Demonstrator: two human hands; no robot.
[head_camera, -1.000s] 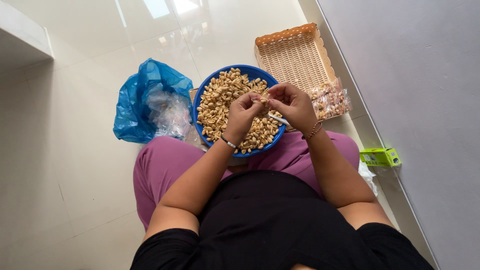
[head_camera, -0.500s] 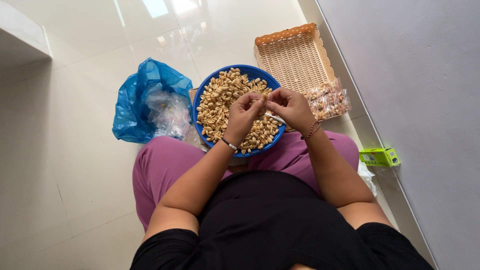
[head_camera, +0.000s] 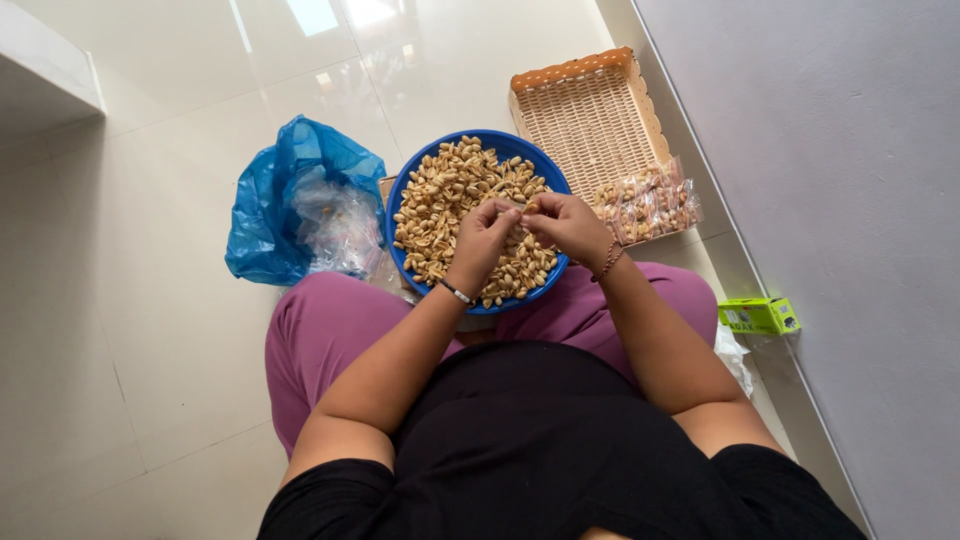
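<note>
- Peanut (head_camera: 522, 208) pinched between left hand (head_camera: 484, 238) and right hand (head_camera: 565, 224), both closed on it with fingertips meeting, held just above the blue bowl (head_camera: 420, 170); too small to tell whether whole or split.
- Bowl resting on the floor (head_camera: 150, 350) against the knees of the pink trousers (head_camera: 325, 330), heaped to the rim with peanuts (head_camera: 450, 195) in the shell.
- Likely slip: nut popping out of the pinch if squeezed unevenly, landing back in the heap and getting lost among the rest.
- Likely spill: heap close to rim height, so a wrist or forearm brushing the near edge could push nuts over onto the glossy tile, where rolling away seems easy.
- Possible tipping: near rim tucked against the legs, so a shift of the knees could nudge the bowl.
- Left of the bowl, touching or nearly so: crumpled blue plastic bag (head_camera: 290, 195) with clear plastic bags (head_camera: 335, 228) inside; loose film could slide under the bowl.
- Beyond the bowl to the right: woven tray (head_camera: 590, 115), mostly bare, with small filled packets (head_camera: 650, 205) piled at its near end, close to the right wrist.
- Farther right, by the grey wall (head_camera: 820, 200): small green box (head_camera: 757, 316) on the floor, well apart from the hands.
- Nothing between hands and bowl; the wall crowds the right elbow.
</note>
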